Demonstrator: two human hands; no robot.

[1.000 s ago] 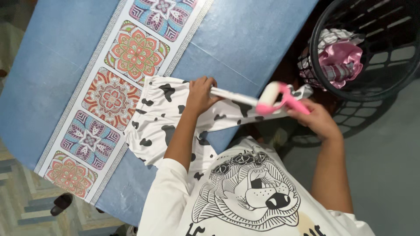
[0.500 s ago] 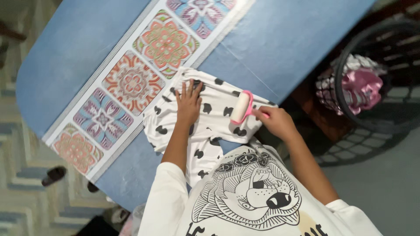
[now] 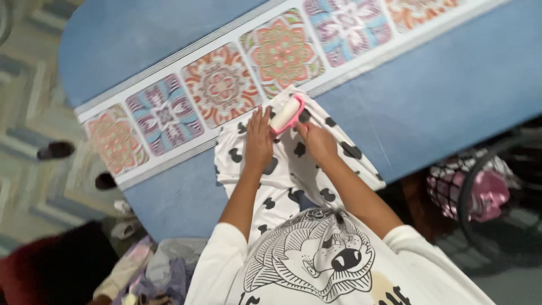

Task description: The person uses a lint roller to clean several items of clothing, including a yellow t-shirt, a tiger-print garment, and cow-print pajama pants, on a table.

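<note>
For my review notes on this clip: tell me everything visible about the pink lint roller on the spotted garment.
The pink lint roller has a pale cylindrical roll in a pink plastic frame. It lies slanted at the far end of the white garment with black cow-like spots, near the patterned runner's edge. The right hand grips its handle, which is mostly hidden. The left hand lies flat on the cloth just beside the roll; whether they touch is unclear.
</note>
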